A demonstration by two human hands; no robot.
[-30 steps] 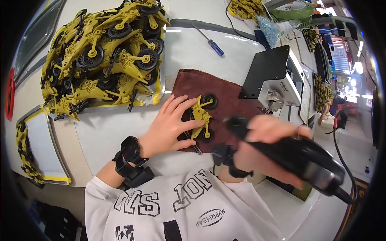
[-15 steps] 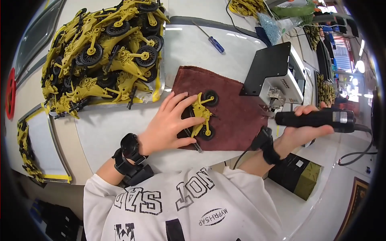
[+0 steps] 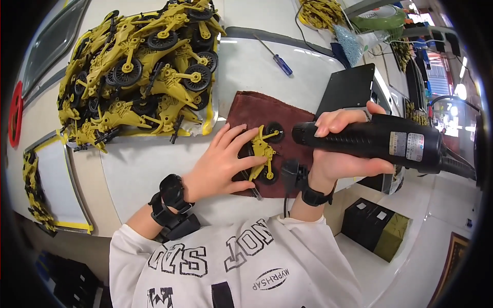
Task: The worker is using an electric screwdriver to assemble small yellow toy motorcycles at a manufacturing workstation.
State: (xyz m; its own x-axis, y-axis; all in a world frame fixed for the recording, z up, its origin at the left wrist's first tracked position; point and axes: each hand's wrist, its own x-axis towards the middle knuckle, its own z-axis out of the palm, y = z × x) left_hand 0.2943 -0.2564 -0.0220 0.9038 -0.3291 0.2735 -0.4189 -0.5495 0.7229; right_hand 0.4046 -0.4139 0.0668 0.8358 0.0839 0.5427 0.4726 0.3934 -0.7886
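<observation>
On a dark red cloth (image 3: 251,105) lies a small yellow toy motorcycle (image 3: 263,150) on its side, with two black wheels. My left hand (image 3: 218,164) reaches over its left side, index finger and thumb holding it against the cloth. Under that hand a thin metal tool (image 3: 256,193) pokes out; its kind is unclear. A black corded electric screwdriver (image 3: 370,141) is gripped in my right hand (image 3: 336,164), lying nearly level. Its front end points left, toward the toy's far wheel; I cannot tell whether the tip touches.
At far left a tray (image 3: 215,102) is heaped with similar yellow toy motorcycles (image 3: 169,97). A blue-handled screwdriver (image 3: 282,65) lies beyond the cloth. Behind my right hand stands a black-topped machine (image 3: 349,87). Dark boxes (image 3: 367,220) sit lower right.
My right hand has brought the electric screwdriver left, from beside the machine to the toy motorcycle. My left hand still holds the toy; the whole view has shifted slightly.
</observation>
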